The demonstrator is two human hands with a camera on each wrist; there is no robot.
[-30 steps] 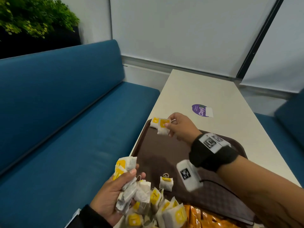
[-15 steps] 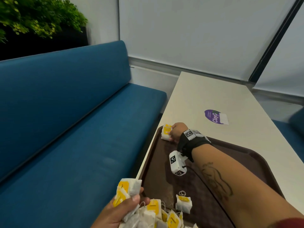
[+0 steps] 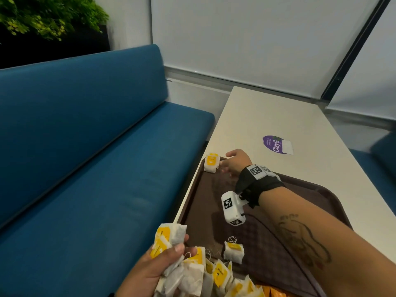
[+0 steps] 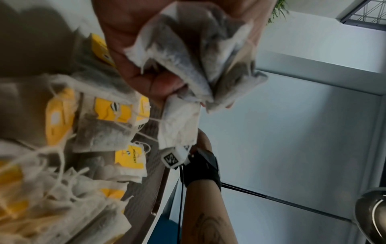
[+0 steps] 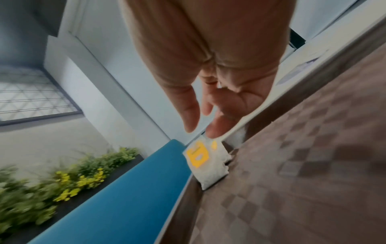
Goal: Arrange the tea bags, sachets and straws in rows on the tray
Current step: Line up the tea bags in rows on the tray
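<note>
A brown tray (image 3: 203, 202) lies on the pale table. A white tea bag with a yellow tag (image 3: 211, 163) (image 5: 205, 161) lies in the tray's far left corner. My right hand (image 3: 229, 163) (image 5: 200, 125) hovers just right of it with straight, relaxed fingers, holding nothing. My left hand (image 3: 169, 254) (image 4: 167, 79) grips a bunch of tea bags (image 3: 169, 236) (image 4: 194, 54) at the tray's near left edge. A pile of tea bags (image 3: 218, 277) (image 4: 62, 148) fills the near corner. One single tea bag (image 3: 234, 251) lies apart on the tray.
A blue bench (image 3: 96, 157) runs along the table's left side. A purple sticker (image 3: 276, 144) is on the table (image 3: 278, 116) beyond the tray. Orange sachets (image 3: 278, 291) peek in at the bottom edge. Plants (image 3: 47, 16) stand behind the bench.
My right hand carried a tea bag to the far left corner, set it down there and let go; its fingers have now opened. The left hand keeps its bunch.
</note>
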